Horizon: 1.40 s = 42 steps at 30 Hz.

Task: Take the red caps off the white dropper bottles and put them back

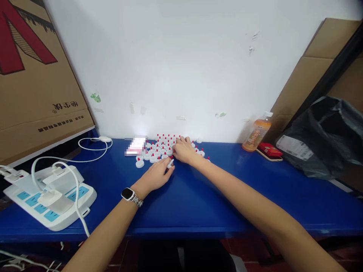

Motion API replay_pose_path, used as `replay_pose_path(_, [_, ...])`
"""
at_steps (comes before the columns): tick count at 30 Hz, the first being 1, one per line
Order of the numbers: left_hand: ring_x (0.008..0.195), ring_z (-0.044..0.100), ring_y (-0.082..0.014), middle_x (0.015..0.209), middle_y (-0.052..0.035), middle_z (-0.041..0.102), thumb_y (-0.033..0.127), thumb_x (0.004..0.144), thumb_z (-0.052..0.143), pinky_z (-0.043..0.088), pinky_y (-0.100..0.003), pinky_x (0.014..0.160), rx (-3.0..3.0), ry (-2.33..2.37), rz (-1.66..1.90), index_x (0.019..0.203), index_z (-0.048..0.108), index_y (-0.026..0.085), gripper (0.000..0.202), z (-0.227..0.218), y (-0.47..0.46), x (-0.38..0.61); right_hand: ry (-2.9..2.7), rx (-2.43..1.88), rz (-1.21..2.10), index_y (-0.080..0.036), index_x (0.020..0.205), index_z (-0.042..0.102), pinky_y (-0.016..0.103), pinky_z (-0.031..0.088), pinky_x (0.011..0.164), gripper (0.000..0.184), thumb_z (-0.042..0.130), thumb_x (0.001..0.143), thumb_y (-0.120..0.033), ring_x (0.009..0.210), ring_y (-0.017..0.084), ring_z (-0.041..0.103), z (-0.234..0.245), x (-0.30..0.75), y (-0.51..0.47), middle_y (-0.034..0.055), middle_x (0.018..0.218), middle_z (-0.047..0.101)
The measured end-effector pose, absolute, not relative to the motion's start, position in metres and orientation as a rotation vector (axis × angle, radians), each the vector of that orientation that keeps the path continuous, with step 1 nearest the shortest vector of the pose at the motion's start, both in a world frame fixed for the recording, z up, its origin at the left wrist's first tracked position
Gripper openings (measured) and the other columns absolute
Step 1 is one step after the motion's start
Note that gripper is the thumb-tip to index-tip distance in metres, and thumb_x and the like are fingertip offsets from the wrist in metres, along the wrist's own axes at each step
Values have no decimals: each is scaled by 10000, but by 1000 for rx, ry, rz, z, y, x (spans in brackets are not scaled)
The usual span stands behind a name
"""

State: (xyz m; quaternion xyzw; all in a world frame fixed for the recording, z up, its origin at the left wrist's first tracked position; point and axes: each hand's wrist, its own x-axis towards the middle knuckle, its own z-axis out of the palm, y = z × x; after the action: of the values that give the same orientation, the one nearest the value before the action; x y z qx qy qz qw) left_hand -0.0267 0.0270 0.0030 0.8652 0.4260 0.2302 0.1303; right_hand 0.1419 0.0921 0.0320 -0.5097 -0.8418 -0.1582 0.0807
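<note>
Many small white caps with red tips (153, 157) stand bunched on the blue table against the wall. My left hand (157, 173), with a watch on the wrist, is at the near edge of the bunch. Its thumb and fingers are closed on a white cap (170, 163) whose narrow white spout points up to the right; no red tip shows on that spout. Over the right part of the bunch, my right hand (183, 149) reaches down with curled fingers. Its fingertips are among the caps, and whatever they may grip is hidden.
On the left lies a white power strip (53, 223) with plugs and cables. A blurred bright rectangle (136, 146) sits beside the caps. To the right are an orange drink bottle (256, 134), a phone with a red packet (270, 151) and a dark plastic bag (317, 139). Cardboard (36, 87) leans at left.
</note>
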Motion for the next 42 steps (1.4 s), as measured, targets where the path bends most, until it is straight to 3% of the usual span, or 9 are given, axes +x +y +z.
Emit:
replay_pose_path(4, [802,604,-214,907,-60,630,369,994,371,443,-330,733,2504,1225,681,930,494,211,210,3,27,-27,-2486,-1437,-410,-136,893,746,456,288,942,211,547,881,-204,1110,317,477,37,146,90,176,1071,667])
replay_pose_path(7, [781,601,-202,898,-50,636,383,997,372,434,-314,706,2465,1197,712,927,495,210,224,3,27,-26,-2244,-1299,-111,-166,838,715,418,348,928,160,568,877,-215,1010,256,554,37,153,78,102,939,707])
replay_pose_path(10, [789,605,-198,909,-50,644,405,1000,373,427,-303,688,2409,1152,751,965,502,202,243,3,26,-23,-1860,-1136,344,-165,902,691,319,443,802,135,580,868,-234,844,179,629,30,156,59,50,879,725])
replay_pose_path(13, [838,617,-208,942,-63,650,423,1003,368,435,-305,709,2370,1119,772,1029,514,190,276,2,25,-18,-1640,-1023,580,-165,900,706,269,458,682,158,601,853,-274,750,153,645,20,151,42,36,845,733])
replay_pose_path(22, [901,648,-251,981,-85,653,412,1012,340,479,-369,772,2380,1198,826,1031,481,203,254,0,23,-16,-1489,-983,683,-173,775,697,273,469,644,152,659,805,-318,650,149,600,14,140,28,21,727,690])
replay_pose_path(25, [988,658,-273,1110,-132,655,400,1014,337,497,-411,846,2354,1182,854,1164,463,186,290,-2,21,-14,-1471,-987,681,-178,767,687,275,458,643,161,653,812,-329,669,151,590,11,141,28,21,749,686])
replay_pose_path(30, [1165,617,-307,1372,-214,543,387,1018,328,462,-482,996,2300,1170,946,1479,254,153,522,-4,16,-10,-1434,-941,672,-188,709,625,275,421,615,228,627,845,-371,641,139,533,5,137,26,3,708,623])
replay_pose_path(36, [1182,602,-310,1393,-215,525,401,1018,337,442,-496,1018,2273,1171,979,1567,75,179,648,-5,17,-9,-1460,-877,802,-196,749,585,266,436,618,181,654,802,-355,668,140,555,7,139,33,-2,729,615])
replay_pose_path(42, [772,639,-201,1016,-94,664,452,988,425,509,-346,731,2246,1177,956,1555,112,183,702,-2,19,-11,-1599,-881,966,-198,832,566,257,450,598,183,652,778,-350,592,130,578,13,155,44,-32,644,611])
